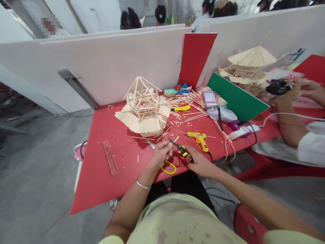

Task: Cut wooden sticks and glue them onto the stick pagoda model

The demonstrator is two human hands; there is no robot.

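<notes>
My left hand (161, 152) is closed in a pinch around a thin wooden stick (177, 139). My right hand (199, 162) is wrapped around black-and-yellow pliers (181, 148), whose jaws point toward the stick near my left fingertips. Beneath my hands lie scissors with yellow handles (169, 168), their blades partly covered by my left hand. Just beyond stands a pavilion-like model (146, 117) made of wooden sticks, with an open frame on top and slatted panels around it. A yellow glue gun (199, 138) rests on its side to the right of the pliers.
On the red table (93, 183) lie a clear ruler (110, 158), a yellow utility knife (182, 108) and many loose sticks (188, 101). A green board (237, 96) leans at right, before another stick model (251, 64) and a co-worker's hands (296, 89). White cables (284, 114) run nearby.
</notes>
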